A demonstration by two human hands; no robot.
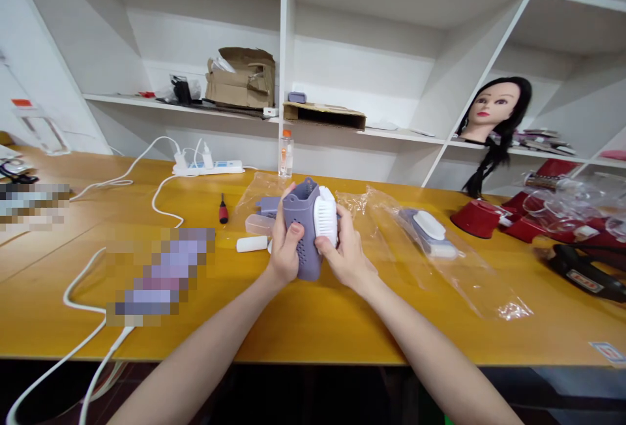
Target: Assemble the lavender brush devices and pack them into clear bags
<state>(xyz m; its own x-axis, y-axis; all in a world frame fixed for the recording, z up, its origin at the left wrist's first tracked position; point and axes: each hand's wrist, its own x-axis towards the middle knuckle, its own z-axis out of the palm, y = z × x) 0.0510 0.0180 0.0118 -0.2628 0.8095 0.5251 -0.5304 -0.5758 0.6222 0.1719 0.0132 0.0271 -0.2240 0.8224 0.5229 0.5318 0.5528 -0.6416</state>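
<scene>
One camera on the person's head looks forward and down, close over the table (293, 334), with the shelves (288, 53) facing it

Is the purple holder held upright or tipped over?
Upright: the purple holder, in the left hand, has its open rim on top and its body below.
</scene>
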